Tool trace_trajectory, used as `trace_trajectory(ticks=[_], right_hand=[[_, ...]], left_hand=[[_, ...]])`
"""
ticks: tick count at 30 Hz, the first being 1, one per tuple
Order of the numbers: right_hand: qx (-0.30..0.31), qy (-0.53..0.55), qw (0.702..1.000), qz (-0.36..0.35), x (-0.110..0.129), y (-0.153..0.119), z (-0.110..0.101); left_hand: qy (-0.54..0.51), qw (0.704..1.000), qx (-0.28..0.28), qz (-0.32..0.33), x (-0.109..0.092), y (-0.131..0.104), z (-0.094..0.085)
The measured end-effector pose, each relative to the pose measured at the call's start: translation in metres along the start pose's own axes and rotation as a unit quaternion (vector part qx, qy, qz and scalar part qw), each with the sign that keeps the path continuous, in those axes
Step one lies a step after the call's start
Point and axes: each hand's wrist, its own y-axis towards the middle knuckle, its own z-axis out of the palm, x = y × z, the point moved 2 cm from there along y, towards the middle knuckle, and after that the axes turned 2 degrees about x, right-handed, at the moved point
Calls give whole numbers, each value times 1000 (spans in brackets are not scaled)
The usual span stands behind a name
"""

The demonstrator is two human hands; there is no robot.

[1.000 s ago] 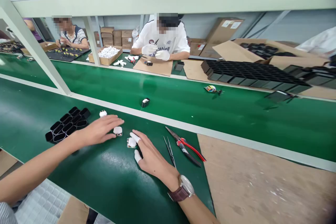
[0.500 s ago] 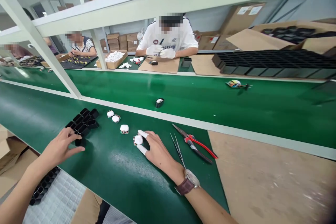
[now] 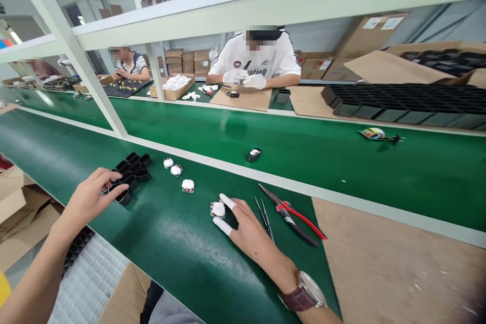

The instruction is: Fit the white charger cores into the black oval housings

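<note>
Hanging over the left of the surface (image 3: 152, 243), the left hand (image 3: 93, 195) has thumb and fingers parted at the near edge of the black cases (image 3: 132, 167); its grip stands partway apart with nothing visibly held, and whether a fingertip touches a case is hard to tell. Pinching one case by its outer wall would likely disturb the cluster least. Farther right lie three white-topped boards (image 3: 188, 186), clear of both hands. Next, the right hand (image 3: 254, 233), in white finger covers (image 3: 223, 227), has its grip narrowed to the width of a fourth board (image 3: 217, 209), holding it between forefinger and thumb, low over the surface. Light pressure on its edges seems best. Tweezers (image 3: 265, 220) and pliers (image 3: 283, 209) lie just right of that hand.
</note>
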Motion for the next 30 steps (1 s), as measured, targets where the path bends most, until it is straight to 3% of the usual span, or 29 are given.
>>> trace_trajectory(ticks=[2,4,7,10,15,18,23,30], right_hand=[[6,-7,1000,-10,2,0,-1],[13,-19,1000,-10,6,3,-2],[23,-27,999,1,9,7,-3],[18,-14,1000,2,8,4,-5],[-12,-13,1000,9,6,-6,-4],[-32,-22,999,-12,8,-10,-3],[-77,-39,996,-7,11,-12,-12],[-142,-53,988,-28,21,-10,-23]], left_hand=[[17,998,64,-13,15,-15,5],[23,996,86,-5,23,-27,16],[-18,995,76,60,10,-33,34],[-110,979,99,141,-33,-24,48],[-232,919,176,267,-121,19,86],[-254,897,191,307,-149,42,118],[-315,890,179,276,-146,48,155],[-355,885,207,220,-141,31,159]])
